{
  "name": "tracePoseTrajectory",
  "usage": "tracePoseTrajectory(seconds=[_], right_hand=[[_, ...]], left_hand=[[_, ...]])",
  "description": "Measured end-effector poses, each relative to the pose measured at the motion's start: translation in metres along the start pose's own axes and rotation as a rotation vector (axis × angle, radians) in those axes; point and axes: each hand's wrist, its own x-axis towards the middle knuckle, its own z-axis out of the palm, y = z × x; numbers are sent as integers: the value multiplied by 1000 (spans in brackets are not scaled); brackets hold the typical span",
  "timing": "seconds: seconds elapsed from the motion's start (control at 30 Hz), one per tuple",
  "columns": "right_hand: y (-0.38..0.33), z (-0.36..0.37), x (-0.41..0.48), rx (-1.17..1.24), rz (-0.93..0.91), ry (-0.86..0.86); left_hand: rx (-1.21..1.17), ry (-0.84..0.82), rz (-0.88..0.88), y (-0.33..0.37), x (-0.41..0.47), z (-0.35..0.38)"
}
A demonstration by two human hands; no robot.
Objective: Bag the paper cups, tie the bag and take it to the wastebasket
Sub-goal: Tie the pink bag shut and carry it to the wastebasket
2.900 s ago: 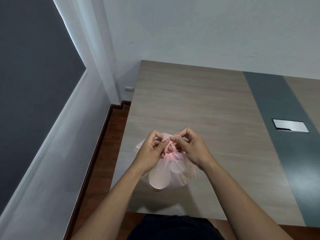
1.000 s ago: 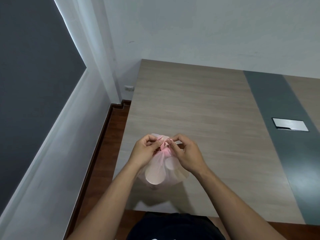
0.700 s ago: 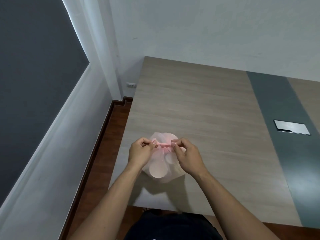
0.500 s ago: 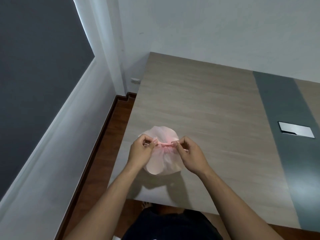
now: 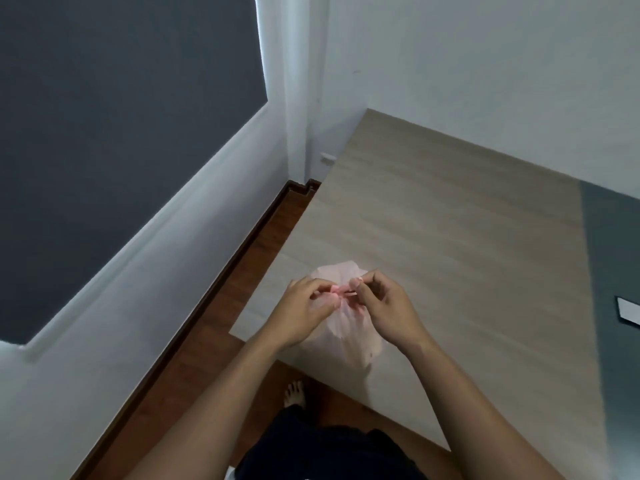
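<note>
White walls and a dark panel back a wood-grain table (image 5: 450,220) where, near its front left corner, a pink bag (image 5: 349,337) sits with both the left hand (image 5: 301,315) and right hand (image 5: 388,311) pinching its twisted top in closed fingers; no writing is readable.

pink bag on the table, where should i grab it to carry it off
Take the pink bag by the gathered, twisted neck at its top, coming from above. The left hand and right hand already pinch the plastic there. The body below is thin, bulging and slack, so it gives no firm hold.
</note>
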Motion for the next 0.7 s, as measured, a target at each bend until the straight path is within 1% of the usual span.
tracePoseTrajectory(seconds=[0.1,0.27,0.37,0.53,0.7], right_hand=[[-3,-1,-18,10,-26,-71],[-1,1,-56,42,-53,-183],[4,8,-75,-11,-95,-253],[8,41,-115,-147,-175,-533],[9,91,-153,-235,-225,-724]], left_hand=[[30,63,-44,-2,-27,7],[-16,274,-100,6,-90,20],[-26,378,-133,8,-129,26],[-12,505,-277,1,-212,31],[-22,604,-350,-22,-286,30]])
